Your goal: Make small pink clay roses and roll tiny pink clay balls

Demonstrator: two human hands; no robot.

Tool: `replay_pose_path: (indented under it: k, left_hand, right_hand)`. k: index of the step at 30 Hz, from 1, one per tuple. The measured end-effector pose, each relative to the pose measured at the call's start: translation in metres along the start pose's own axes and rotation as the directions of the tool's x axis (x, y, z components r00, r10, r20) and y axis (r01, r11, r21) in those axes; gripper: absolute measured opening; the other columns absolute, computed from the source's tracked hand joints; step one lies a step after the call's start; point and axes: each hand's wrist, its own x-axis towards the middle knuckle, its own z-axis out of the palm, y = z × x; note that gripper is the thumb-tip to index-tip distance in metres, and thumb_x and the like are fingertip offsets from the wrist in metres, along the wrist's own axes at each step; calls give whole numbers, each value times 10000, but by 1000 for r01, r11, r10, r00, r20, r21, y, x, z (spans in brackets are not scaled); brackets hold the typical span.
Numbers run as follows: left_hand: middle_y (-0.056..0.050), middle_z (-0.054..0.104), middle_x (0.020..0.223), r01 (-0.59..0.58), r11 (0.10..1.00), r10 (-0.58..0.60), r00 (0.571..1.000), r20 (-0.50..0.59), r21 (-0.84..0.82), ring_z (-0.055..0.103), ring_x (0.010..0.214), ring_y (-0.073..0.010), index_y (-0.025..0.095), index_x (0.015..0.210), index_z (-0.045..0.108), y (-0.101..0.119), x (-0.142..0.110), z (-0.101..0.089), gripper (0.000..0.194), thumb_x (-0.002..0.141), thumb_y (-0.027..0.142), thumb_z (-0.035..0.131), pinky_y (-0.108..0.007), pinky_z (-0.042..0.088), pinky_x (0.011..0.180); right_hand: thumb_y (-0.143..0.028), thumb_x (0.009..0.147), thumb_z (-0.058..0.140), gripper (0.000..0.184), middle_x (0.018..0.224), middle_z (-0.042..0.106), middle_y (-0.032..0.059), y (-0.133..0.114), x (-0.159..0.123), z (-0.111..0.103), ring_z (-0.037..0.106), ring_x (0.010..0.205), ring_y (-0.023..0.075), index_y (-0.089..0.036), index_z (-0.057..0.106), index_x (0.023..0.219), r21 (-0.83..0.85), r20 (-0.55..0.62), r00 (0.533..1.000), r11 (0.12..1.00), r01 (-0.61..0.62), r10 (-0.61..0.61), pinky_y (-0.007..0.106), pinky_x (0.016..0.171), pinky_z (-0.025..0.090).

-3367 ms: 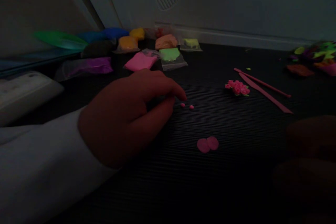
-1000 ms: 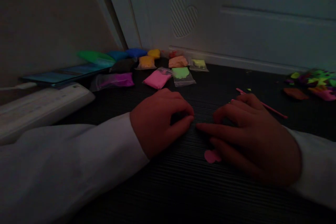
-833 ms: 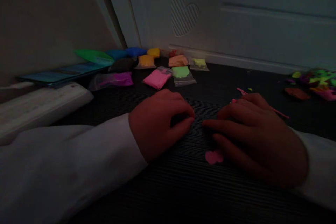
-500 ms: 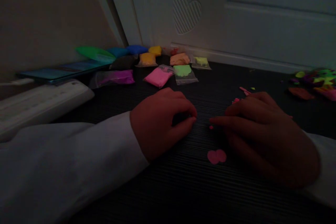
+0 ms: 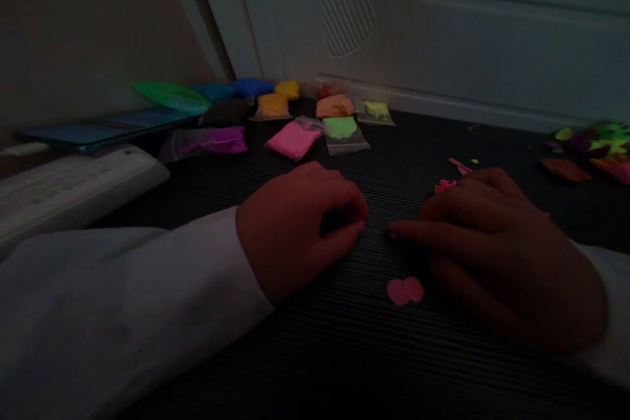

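Note:
My left hand (image 5: 308, 230) rests on the dark table, thumb and forefinger closed in a pinch; what they hold, if anything, is too small and dark to make out. Across a narrow gap, my right hand (image 5: 497, 256) lies palm down with its forefinger stretched out. That fingertip presses on a tiny pink bit of clay (image 5: 393, 234). Just in front of it lie two flat pink clay discs (image 5: 405, 291), their edges overlapping. Small pink clay crumbs (image 5: 444, 186) and a thin pink strip (image 5: 460, 166) show behind the right hand, partly hidden by it.
Bags of coloured clay, including a pink bag (image 5: 295, 138), a light green bag (image 5: 342, 133) and a purple bag (image 5: 224, 140), lie at the back. A white power strip (image 5: 88, 184) and a tablet (image 5: 93, 131) are left. Colourful clay pieces (image 5: 598, 144) sit far right.
My right forefinger has come down onto the tiny pink bit, which lay just below the fingertip before. The left hand keeps its pinch. The view has shifted slightly.

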Motion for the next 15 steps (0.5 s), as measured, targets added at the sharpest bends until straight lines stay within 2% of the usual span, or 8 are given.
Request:
replay_pose_path:
  k: [11, 15]
  left_hand:
    - [38, 575, 750, 36, 999, -36, 999, 3, 14, 507, 732, -130, 212, 771, 576, 3, -1, 0, 88, 703, 247, 533, -279, 374, 665]
    - [38, 581, 751, 34, 999, -34, 999, 1, 14, 509, 735, -129, 212, 766, 577, 3, -1, 0, 88, 701, 244, 529, -274, 372, 667]
  right_hand:
    - [-211, 719, 484, 285, 797, 534, 54, -1, -1, 0, 463, 721, 228, -205, 594, 982, -2, 10, 1000, 1000, 22, -22, 460, 668, 311]
    - [-220, 714, 488, 264, 778, 543, 58, -2, -1, -1, 467, 720, 230, -189, 612, 945, -26, -20, 1000, 1000, 18, -18, 464, 681, 312]
